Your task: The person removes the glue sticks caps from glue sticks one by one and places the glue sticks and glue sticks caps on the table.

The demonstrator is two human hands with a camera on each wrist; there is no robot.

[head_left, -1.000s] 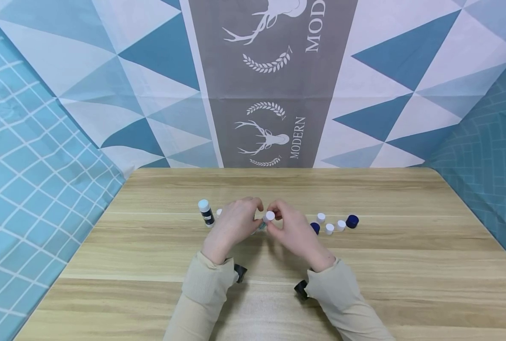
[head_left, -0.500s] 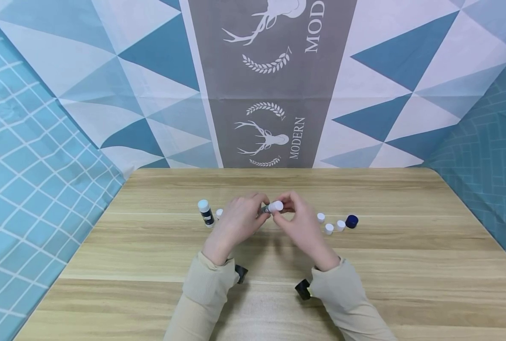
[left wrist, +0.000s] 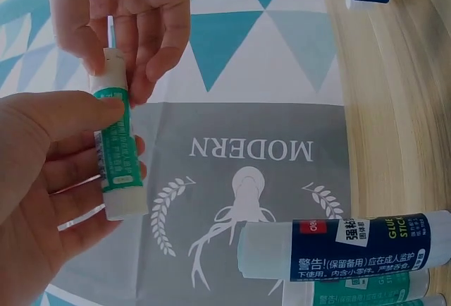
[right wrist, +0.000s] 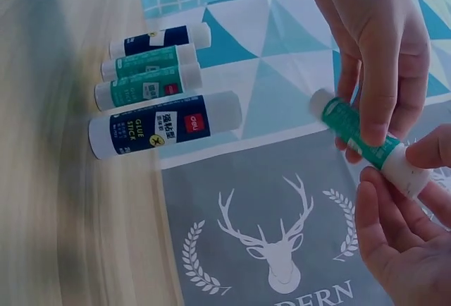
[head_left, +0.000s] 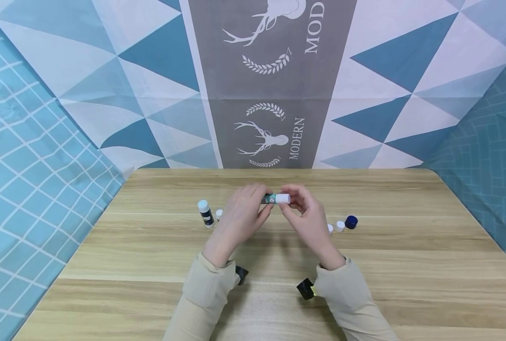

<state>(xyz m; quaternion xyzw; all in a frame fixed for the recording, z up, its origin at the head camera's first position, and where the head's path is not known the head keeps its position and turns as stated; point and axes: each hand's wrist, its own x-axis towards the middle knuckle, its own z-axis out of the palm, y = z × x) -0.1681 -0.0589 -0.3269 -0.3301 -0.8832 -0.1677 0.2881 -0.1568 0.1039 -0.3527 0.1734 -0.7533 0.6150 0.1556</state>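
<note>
My left hand (head_left: 243,212) grips a green glue stick (head_left: 271,198) by its body and holds it above the table, nearly level in the head view. At the glue stick's white end, my right hand (head_left: 306,208) pinches with thumb and fingers. The left wrist view has the left hand (left wrist: 49,151) around the green label, with its thumb along it. Seen from the right wrist, the right hand (right wrist: 409,235) is at the white end and the left hand (right wrist: 387,59) holds the green part. Whether that end is a cap cannot be told.
Left of the hands, a dark blue glue stick (head_left: 206,213) stands upright, a white top (head_left: 219,214) beside it. The right wrist view shows green glue sticks (right wrist: 144,89) between two dark blue ones. Right of the hands lie small white caps (head_left: 340,226) and a blue cap (head_left: 351,222).
Both hands have risen and moved slightly away from me with the glue stick. Its white end has swung to the right, so it now lies nearly level. The right hand has shifted right.
</note>
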